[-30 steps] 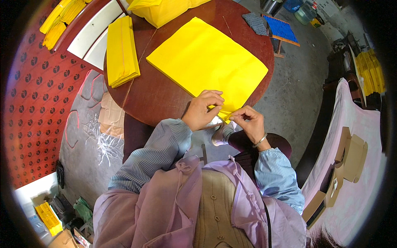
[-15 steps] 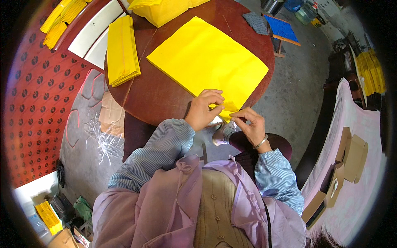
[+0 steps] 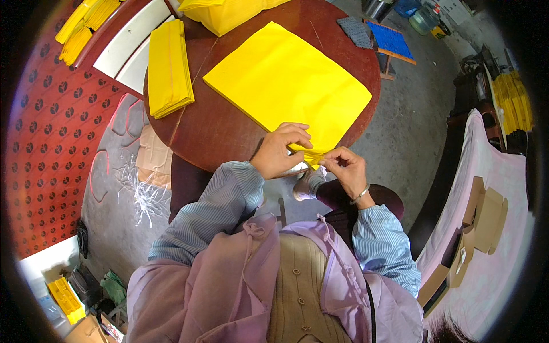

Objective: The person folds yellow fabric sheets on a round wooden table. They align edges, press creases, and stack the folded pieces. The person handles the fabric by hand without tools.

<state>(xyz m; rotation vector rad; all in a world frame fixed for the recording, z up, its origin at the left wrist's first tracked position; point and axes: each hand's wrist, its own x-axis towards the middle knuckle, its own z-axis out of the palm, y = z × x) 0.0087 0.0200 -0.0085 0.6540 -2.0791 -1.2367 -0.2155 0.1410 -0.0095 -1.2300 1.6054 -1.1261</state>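
A flat pile of yellow cloth-like sheets (image 3: 291, 80) lies slantwise on the round brown table (image 3: 223, 140), its near corner reaching the table's front edge. At that corner my right hand (image 3: 347, 172), with a bracelet on the wrist, pinches the sheet edges between thumb and fingertips. My left hand (image 3: 280, 151) is curled over the same near edge, thumb below and fingers on top, gripping the yellow layers beside the right fingertips. Small folds show in the cloth between the hands. How many layers each hand holds cannot be made out.
A narrow folded yellow stack (image 3: 170, 68) lies at the table's left, and a larger yellow bundle (image 3: 229, 14) at the back. A stool with a blue woven seat (image 3: 390, 41) stands far right. An open cardboard box (image 3: 489, 220) rests on a pale cloth-covered surface (image 3: 457, 274).
The raised yellow flap between my hands has come down into a low crumpled fold. My left thumb has drawn back slightly; my right hand stays at the corner.
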